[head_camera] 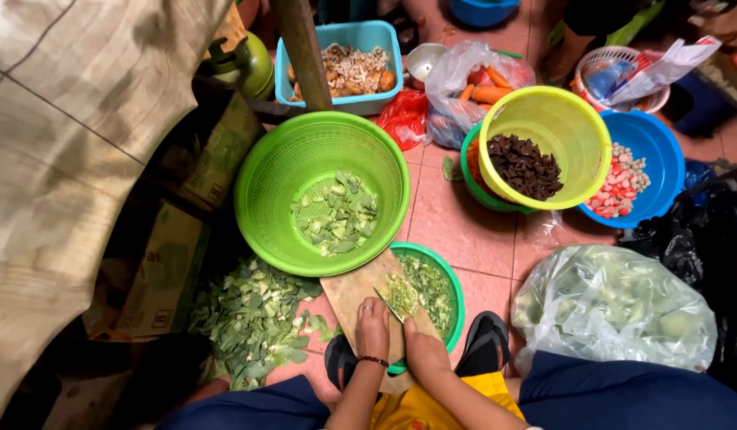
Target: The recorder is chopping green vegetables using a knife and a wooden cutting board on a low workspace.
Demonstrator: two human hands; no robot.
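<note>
Both hands (396,334) behind chopped greens (401,295), cutting board (354,290)

Knife (390,306) mostly hidden under chopped greens (402,295) and right hand (423,344) — grip unclear. Small basket (452,288) half covered by board (360,291). Top tub (482,9) cut by edge — contents unseen. Bag (611,306) contents blurred.

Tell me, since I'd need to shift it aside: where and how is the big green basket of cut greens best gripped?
Grip the big green basket by its thick rim, one hand on each side, from above. The walls are perforated and sloped, so probably a poor grip. The near edge is crowded by the cutting board.
</note>
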